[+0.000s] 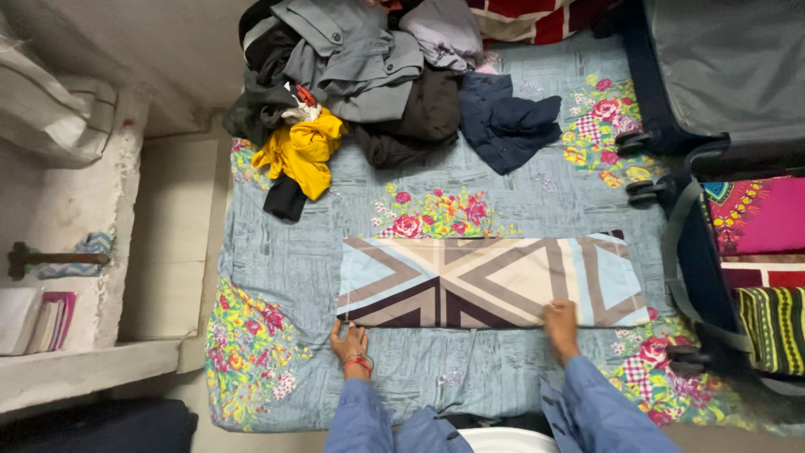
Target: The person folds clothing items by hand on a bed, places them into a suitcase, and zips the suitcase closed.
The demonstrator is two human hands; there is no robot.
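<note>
A folded cloth (490, 279) with a geometric pattern in light blue, beige, brown and dark purple lies as a long strip across the floral bedsheet (285, 260). My left hand (350, 342) rests flat at the cloth's near left corner, fingers spread, with red bangles at the wrist. My right hand (561, 325) presses on the cloth's near edge toward the right, fingers together and flat. Neither hand grips anything. Both arms wear blue sleeves.
A heap of clothes (369, 75) in grey, black, yellow and navy lies at the far side of the bed. An open suitcase (721, 252) with bright folded fabrics stands at the right. A shelf with books (38, 319) is at the left.
</note>
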